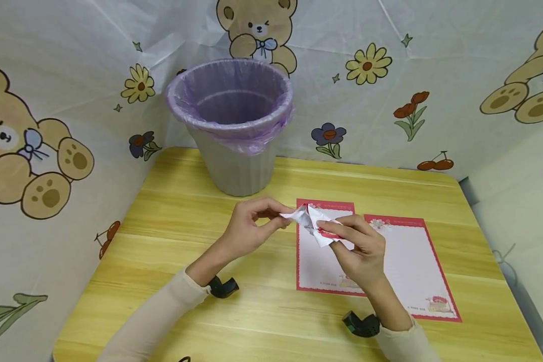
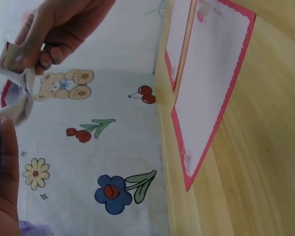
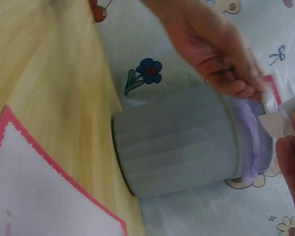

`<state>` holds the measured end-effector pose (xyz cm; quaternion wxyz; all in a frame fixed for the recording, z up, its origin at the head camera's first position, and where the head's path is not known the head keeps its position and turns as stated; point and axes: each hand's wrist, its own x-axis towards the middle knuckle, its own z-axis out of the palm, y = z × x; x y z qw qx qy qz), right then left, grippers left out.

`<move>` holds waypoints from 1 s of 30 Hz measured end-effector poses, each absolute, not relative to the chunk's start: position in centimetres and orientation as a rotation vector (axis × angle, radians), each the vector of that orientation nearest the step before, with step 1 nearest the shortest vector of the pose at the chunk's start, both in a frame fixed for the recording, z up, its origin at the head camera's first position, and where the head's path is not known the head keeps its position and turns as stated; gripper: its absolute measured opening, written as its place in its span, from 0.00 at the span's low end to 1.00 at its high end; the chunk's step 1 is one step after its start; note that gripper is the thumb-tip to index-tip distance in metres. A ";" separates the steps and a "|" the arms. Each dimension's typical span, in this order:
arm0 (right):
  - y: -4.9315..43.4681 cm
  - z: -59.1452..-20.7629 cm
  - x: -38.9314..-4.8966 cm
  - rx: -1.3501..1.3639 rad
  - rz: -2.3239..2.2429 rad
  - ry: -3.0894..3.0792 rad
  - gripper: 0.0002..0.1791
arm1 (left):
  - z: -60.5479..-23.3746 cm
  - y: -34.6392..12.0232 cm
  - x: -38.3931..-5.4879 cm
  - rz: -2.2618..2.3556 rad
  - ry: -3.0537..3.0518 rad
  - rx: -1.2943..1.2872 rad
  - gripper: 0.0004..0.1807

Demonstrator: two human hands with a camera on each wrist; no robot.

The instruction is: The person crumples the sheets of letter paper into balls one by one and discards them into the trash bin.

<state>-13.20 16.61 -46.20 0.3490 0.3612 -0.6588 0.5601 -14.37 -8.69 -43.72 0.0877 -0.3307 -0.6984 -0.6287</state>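
Both left grip (image 1: 248,230) and right grip (image 1: 364,247) pinching crumpled paper (image 1: 315,217), tabletop (image 1: 163,216) reaching leftward, bin (image 1: 240,168) near back edge (image 1: 366,169)

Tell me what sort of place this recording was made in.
Probably a small indoor tabletop corner, perhaps set up for recording: a wood-grain table, a sheet printed with cartoon bears and flowers hanging behind it, and a grey bin standing on the tabletop.

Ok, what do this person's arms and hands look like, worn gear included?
The left hand and right hand are ungloved. The left sleeve and right sleeve are long, plain and cream. A small, bent black left device sits by one cuff and a similar right device by the other; how they fasten can't be seen.
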 end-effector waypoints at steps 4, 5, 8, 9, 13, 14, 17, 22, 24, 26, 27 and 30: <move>16.7 -47.1 -13.4 0.977 1.512 -1.736 0.05 | -43.6 -7.6 -14.4 -1.766 -2.015 -1.137 0.08; 16.7 -47.2 -13.4 0.981 1.532 -1.737 0.05 | -43.6 -7.3 -14.5 -1.743 -2.019 -1.139 0.08; 16.7 -47.4 -13.4 0.961 1.557 -1.752 0.06 | -43.6 -6.9 -14.7 -1.753 -2.043 -1.079 0.08; 16.7 -47.4 -13.4 0.960 1.561 -1.762 0.08 | -43.6 -6.9 -14.7 -1.784 -2.052 -1.057 0.08; 16.8 -47.4 -13.2 0.971 1.567 -1.801 0.20 | -43.5 -7.0 -14.7 -2.026 -2.060 -1.056 0.05; 16.8 -47.4 -13.2 0.973 1.564 -1.809 0.22 | -43.5 -7.0 -14.7 -2.074 -2.065 -1.067 0.05; 16.9 -47.5 -13.3 0.991 1.545 -1.811 0.19 | -43.5 -6.9 -14.7 -2.172 -2.066 -1.103 0.08; 17.0 -47.6 -13.6 1.041 1.482 -1.770 0.08 | -43.2 -6.7 -14.8 -2.311 -2.053 -1.055 0.20; 17.1 -47.5 -13.7 1.058 1.458 -1.760 0.09 | -43.2 -6.6 -14.8 -2.364 -2.069 -1.014 0.21; 17.2 -47.3 -13.7 1.080 1.449 -1.761 0.15 | -43.2 -6.7 -14.8 -2.342 -2.103 -0.989 0.18; 17.3 -47.2 -13.7 1.093 1.450 -1.768 0.20 | -43.3 -6.7 -14.7 -2.315 -2.117 -0.985 0.16; 17.4 -47.0 -13.7 1.121 1.466 -1.806 0.28 | -43.6 -6.7 -14.3 -2.165 -2.128 -0.999 0.12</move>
